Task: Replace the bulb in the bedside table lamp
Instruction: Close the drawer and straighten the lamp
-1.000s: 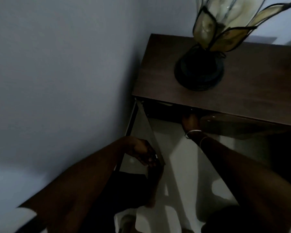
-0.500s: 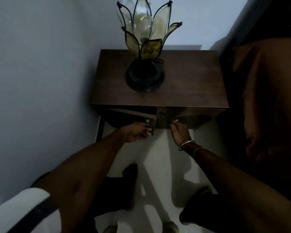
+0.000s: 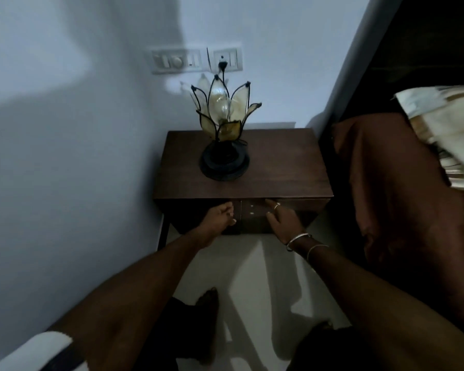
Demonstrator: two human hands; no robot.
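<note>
A plain pale wall [image 3: 65,156] fills the left, smooth and matte, meeting a second wall at the corner behind the table [image 3: 279,167]. The table is dark wood with a flat rectangular top and a thin dark leg [image 3: 163,231] at its left. The left hand [image 3: 220,214] rests against the left door [image 3: 193,212] on the table's front, fingers [image 3: 229,210] curled loosely at the door's inner edge; whether they grip anything cannot be told in the dim light. On the top, left of centre and toward the back, stands the lamp [image 3: 224,129]: a round black base [image 3: 224,163] and a flower-shaped shade of pale glass petals edged in black wire, open upward. The clear bulb [image 3: 221,103] sits upright inside the petals. A black cord rises from it to a plug [image 3: 222,65] in the white switch plate [image 3: 197,60] on the wall above. The right hand [image 3: 284,223] lies flat on the right door [image 3: 255,215], fingers spread and holding nothing, a ring on one finger and thin metal bangles [image 3: 303,241] at the wrist. Below is a pale glossy floor [image 3: 265,277]. To the right, just beside the table, a bed with a brown sheet [image 3: 399,196] crowds in, with a cream striped pillow [image 3: 445,129] on it.
</note>
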